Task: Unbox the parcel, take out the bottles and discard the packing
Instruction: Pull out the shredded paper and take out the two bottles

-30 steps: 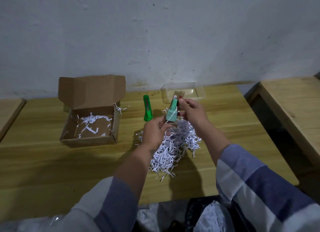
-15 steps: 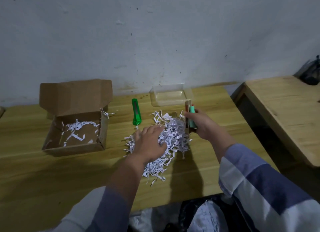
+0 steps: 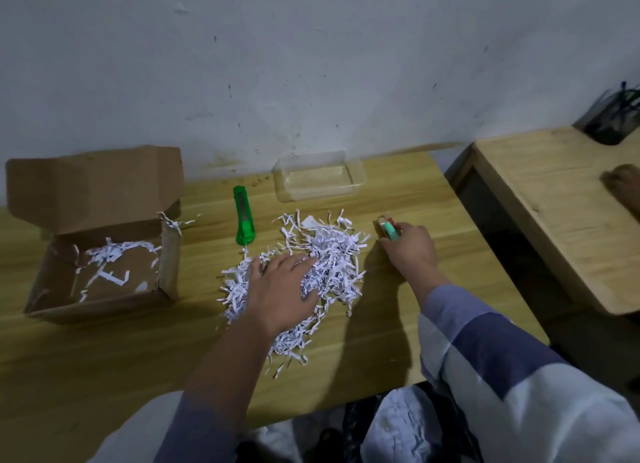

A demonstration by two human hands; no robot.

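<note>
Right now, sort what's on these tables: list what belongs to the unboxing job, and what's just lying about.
Part of the job:
- cardboard box, open, a few shreds left inside
- shredded paper, heaped under the left hand
- bottles, held in the right hand
- green box cutter

Lying about:
- clear plastic tray, empty
- dark pen holder on the side table

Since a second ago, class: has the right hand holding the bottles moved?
Yes. The right hand carried the bottles rightward, away from the green cutter, down to the table.
</note>
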